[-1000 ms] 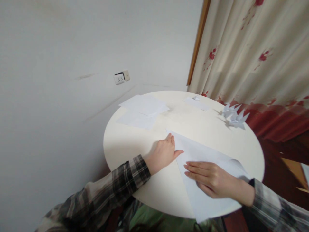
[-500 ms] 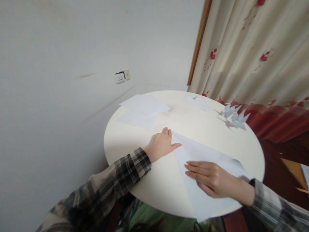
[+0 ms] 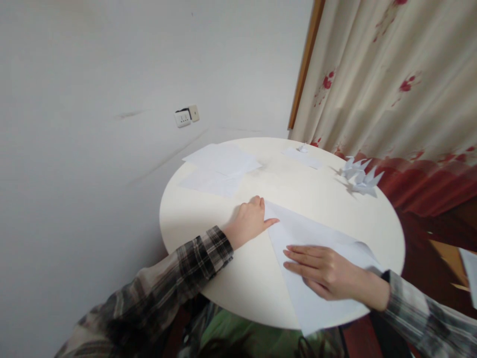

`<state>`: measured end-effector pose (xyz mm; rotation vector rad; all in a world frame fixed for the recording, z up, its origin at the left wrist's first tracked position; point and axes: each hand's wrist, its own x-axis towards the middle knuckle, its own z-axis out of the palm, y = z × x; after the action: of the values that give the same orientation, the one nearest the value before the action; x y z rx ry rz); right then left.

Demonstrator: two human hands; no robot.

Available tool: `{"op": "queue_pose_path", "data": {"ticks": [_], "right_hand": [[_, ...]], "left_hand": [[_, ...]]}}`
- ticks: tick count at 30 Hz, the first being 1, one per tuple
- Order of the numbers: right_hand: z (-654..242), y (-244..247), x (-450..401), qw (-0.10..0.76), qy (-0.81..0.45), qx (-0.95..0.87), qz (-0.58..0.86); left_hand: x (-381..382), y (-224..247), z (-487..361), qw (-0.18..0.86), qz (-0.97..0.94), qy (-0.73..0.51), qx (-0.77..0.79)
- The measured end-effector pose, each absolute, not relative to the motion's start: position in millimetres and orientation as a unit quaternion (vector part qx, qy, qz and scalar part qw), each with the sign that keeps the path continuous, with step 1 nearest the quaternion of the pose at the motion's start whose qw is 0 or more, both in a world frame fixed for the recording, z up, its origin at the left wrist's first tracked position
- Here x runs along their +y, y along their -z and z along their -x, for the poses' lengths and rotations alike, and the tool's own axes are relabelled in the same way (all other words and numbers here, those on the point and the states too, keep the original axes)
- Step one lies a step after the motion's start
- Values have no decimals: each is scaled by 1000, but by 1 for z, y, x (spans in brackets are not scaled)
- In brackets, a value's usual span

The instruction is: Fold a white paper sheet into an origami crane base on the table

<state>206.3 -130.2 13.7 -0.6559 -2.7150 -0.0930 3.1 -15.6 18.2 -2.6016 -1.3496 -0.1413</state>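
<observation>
A folded white sheet of paper (image 3: 309,308) lies on the right front of the round white table (image 3: 238,283), one corner poking past the front edge. At the sheet's upper left corner rests my left hand (image 3: 248,221), its thumb stretched over the paper and apart from the fingers, which touch the corner. My right hand (image 3: 330,271) lies flat on the middle of the sheet with the fingers extended, covering part of it. The sheet's right end curls up slightly near my right wrist.
Several loose white sheets (image 3: 223,161) lie at the table's far left. Folded paper cranes (image 3: 359,178) stand at the right rim. A small paper crane (image 3: 302,148) is by a paper piece (image 3: 303,158) at the back. Behind are a wall socket (image 3: 182,118) and a curtain (image 3: 372,89).
The view has shifted very slightly. Both hands keep their places on the paper, with at most a tiny movement of my right hand.
</observation>
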Motion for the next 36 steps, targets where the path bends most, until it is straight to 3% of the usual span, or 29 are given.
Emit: {"op": "queue_pose_path", "data": {"ticks": [30,36], "right_hand": [[-208,-16,-133,174,22,-955,238],[-204,-17,-134,174,24,-953,245]], "left_hand": [[-26,-26,-28,78,907,55,-411],[-41,-30,-40,106,931,71,-341]]}}
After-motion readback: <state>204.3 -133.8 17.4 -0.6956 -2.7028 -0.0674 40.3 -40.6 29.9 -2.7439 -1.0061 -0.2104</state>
